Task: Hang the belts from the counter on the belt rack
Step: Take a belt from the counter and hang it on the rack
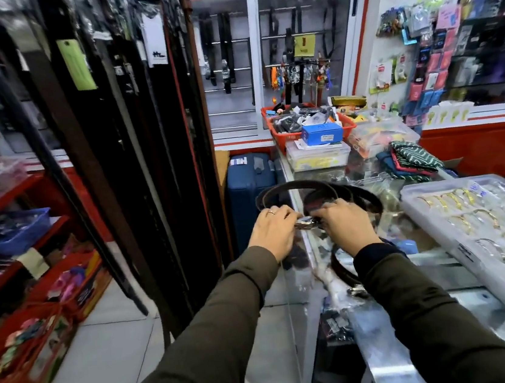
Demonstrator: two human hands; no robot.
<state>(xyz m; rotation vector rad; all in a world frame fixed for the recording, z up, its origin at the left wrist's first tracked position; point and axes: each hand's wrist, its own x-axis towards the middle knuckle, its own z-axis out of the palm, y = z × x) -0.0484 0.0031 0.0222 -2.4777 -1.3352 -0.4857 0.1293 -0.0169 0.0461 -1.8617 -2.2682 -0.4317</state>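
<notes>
A dark brown belt (295, 186) is curled in a loop above the left end of the glass counter (393, 362). My left hand (273, 231) and my right hand (344, 226) both grip it at its silver buckle (306, 223), which shows between them. A second dark belt (343, 270) lies coiled on the counter below my right wrist. The belt rack (130, 136) stands to the left, full of long dark belts hanging down to the floor, some with paper tags.
A clear tray of gold bangles (488, 235) sits on the counter at right. Red baskets (309, 123) and boxes crowd the counter's far end. A blue suitcase (250, 185) stands behind the rack. Red shelves (6, 240) line the left.
</notes>
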